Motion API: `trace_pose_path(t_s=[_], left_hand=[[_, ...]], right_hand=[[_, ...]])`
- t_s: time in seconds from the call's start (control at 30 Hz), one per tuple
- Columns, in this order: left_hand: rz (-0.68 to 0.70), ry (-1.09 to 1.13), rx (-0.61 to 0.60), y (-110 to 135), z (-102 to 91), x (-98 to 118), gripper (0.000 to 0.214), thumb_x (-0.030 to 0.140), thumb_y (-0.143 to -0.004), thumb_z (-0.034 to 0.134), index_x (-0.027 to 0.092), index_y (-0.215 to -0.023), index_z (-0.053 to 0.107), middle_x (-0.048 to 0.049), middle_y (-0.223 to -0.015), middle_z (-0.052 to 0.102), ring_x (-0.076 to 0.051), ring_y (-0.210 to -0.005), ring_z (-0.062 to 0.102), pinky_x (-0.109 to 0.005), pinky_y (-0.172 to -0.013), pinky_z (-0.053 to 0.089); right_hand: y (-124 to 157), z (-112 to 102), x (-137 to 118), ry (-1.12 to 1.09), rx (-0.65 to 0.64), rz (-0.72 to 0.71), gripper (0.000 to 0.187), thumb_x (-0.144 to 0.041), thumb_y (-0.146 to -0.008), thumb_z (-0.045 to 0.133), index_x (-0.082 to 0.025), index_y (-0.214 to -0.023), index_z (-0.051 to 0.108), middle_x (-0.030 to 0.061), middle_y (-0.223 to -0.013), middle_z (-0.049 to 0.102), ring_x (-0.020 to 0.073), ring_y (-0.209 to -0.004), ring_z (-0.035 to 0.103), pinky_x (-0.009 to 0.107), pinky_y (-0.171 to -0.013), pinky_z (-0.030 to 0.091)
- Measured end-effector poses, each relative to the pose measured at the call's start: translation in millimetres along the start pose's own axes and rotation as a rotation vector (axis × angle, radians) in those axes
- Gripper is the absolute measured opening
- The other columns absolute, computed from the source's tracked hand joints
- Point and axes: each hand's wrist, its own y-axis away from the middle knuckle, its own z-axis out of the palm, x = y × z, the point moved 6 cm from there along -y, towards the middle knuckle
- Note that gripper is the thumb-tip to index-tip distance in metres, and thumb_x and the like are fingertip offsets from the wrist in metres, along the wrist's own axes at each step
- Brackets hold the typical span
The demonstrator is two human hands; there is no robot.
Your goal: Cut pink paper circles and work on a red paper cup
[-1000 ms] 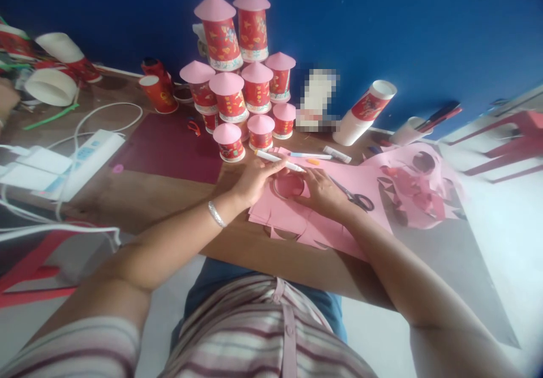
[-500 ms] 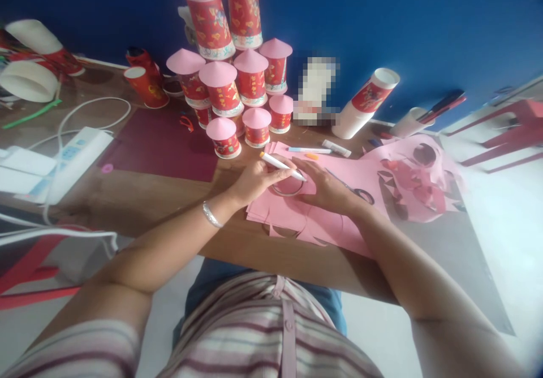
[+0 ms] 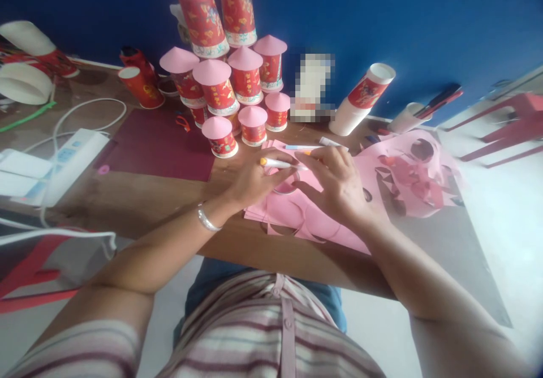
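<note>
Blue wall (image 3: pixel 424 21) backs a brown surface (image 3: pixel 148 194). Above pink paper (image 3: pixel 292 215), the left hand's (image 3: pixel 253 179) grip is closed around a white pen (image 3: pixel 275 163), slanted right, seemingly for control; the right hand (image 3: pixel 339 188) curves beside it, its hold unclear.

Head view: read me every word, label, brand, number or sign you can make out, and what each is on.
None can be read for certain.
Red cups with pink cones: gold character-like marks, too small and blurred.
Uncovered red cup at left: gold mark, blurred.
Power strip: pale-blue panels, no legible print.
Pale object by the wall: pixelated, unreadable.
White marker in the left hand: no legible lettering.
</note>
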Motion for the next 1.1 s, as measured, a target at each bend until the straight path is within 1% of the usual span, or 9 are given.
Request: trace_pose_path(t_s=[0.17, 0.27, 0.33, 0.4, 0.53, 0.63, 0.87, 1.0, 1.1], left_hand=[[0.097, -0.025, -0.109, 3.6, 10.9, 15.7, 0.020, 0.031, -0.094, 0.076, 0.019, -0.110, 0.074, -0.0068, -0.105, 0.079, -0.017, -0.094, 0.073, -0.032, -0.087, 0.058], [0.115, -0.075, -0.182, -0.1, 7.4, 11.3, 0.055, 0.034, -0.088, 0.083, 0.021, -0.136, 0.061, -0.0112, -0.127, 0.074, -0.022, -0.110, 0.071, -0.036, -0.094, 0.058], [0.127, -0.278, -0.280, -3.3, 6.4, 2.4, 0.073, 0.031, -0.081, 0.087, 0.023, -0.147, 0.054, -0.0142, -0.145, 0.066, -0.030, -0.134, 0.062, -0.047, -0.111, 0.051], [0.136, -0.463, -0.429, -4.1, 9.3, -10.1, 0.078, 0.028, -0.078, 0.087, 0.022, -0.148, 0.055, -0.0150, -0.153, 0.061, -0.036, -0.145, 0.054, -0.056, -0.123, 0.039], [0.084, -0.600, -0.533, -5.4, 11.2, -29.8, 0.062, 0.032, -0.081, 0.081, 0.016, -0.138, 0.062, -0.0164, -0.143, 0.068, -0.037, -0.137, 0.061, -0.055, -0.119, 0.043], [0.050, -0.621, -0.505, -7.7, 8.3, -30.2, 0.045, 0.031, -0.082, 0.078, 0.019, -0.124, 0.068, -0.0119, -0.127, 0.075, -0.035, -0.126, 0.067, -0.054, -0.117, 0.046], [-0.011, -0.426, -0.147, -5.4, -39.5, -18.2, 0.065, 0.048, -0.084, 0.082, 0.019, -0.137, 0.059, -0.0147, -0.142, 0.067, -0.030, -0.130, 0.064, -0.047, -0.114, 0.051], [-0.109, -0.414, -0.109, 9.3, -57.6, -17.8, 0.065, 0.049, -0.083, 0.082, 0.020, -0.137, 0.060, -0.0127, -0.140, 0.068, -0.029, -0.123, 0.067, -0.045, -0.109, 0.054], [-0.107, -0.513, -0.106, 19.7, -60.9, -17.0, 0.063, 0.047, -0.084, 0.082, 0.021, -0.137, 0.060, -0.0120, -0.138, 0.069, -0.029, -0.121, 0.067, -0.047, -0.110, 0.053]], right_hand=[[1.7, -1.6, -8.2, 0.072, 0.034, -0.004, 0.027, -0.024, -0.105, 0.051, -0.020, -0.117, 0.075, 0.0080, -0.083, 0.070, 0.0248, -0.081, 0.068, 0.039, -0.073, 0.057], [3.7, -7.8, 3.9, 0.038, 0.099, 0.089, 0.023, -0.027, -0.105, 0.053, -0.023, -0.104, 0.075, 0.0071, -0.085, 0.075, 0.0232, -0.079, 0.071, 0.036, -0.071, 0.058], [5.3, -11.2, 14.8, -0.028, 0.150, 0.181, 0.019, -0.031, -0.105, 0.056, -0.024, -0.103, 0.074, 0.0068, -0.093, 0.079, 0.0233, -0.081, 0.074, 0.036, -0.073, 0.060], [7.0, -10.7, 24.4, -0.114, 0.188, 0.257, 0.016, -0.031, -0.105, 0.057, -0.026, -0.104, 0.072, 0.0052, -0.097, 0.080, 0.0229, -0.082, 0.076, 0.036, -0.074, 0.062], [9.7, -1.2, 36.8, -0.289, 0.232, 0.298, 0.016, -0.025, -0.104, 0.056, -0.026, -0.108, 0.071, 0.0022, -0.092, 0.079, 0.0205, -0.079, 0.077, 0.036, -0.074, 0.062], [12.7, 3.6, 45.6, -0.367, 0.282, 0.317, 0.012, -0.023, -0.101, 0.061, -0.025, -0.107, 0.071, 0.0003, -0.086, 0.078, 0.0180, -0.072, 0.074, 0.034, -0.070, 0.060], [22.2, 11.5, 67.7, -0.514, 0.397, 0.391, 0.011, -0.027, -0.104, 0.060, -0.028, -0.108, 0.071, -0.0021, -0.089, 0.075, 0.0131, -0.066, 0.068, 0.031, -0.068, 0.057], [24.9, 14.4, 79.8, -0.481, 0.398, 0.417, 0.018, -0.039, -0.105, 0.060, -0.028, -0.112, 0.072, 0.0000, -0.091, 0.073, 0.0154, -0.071, 0.067, 0.034, -0.072, 0.058], [24.5, 10.0, 86.1, -0.455, 0.395, 0.447, 0.029, -0.050, -0.105, 0.059, -0.027, -0.110, 0.075, -0.0007, -0.073, 0.064, 0.0184, -0.071, 0.065, 0.037, -0.073, 0.057]])
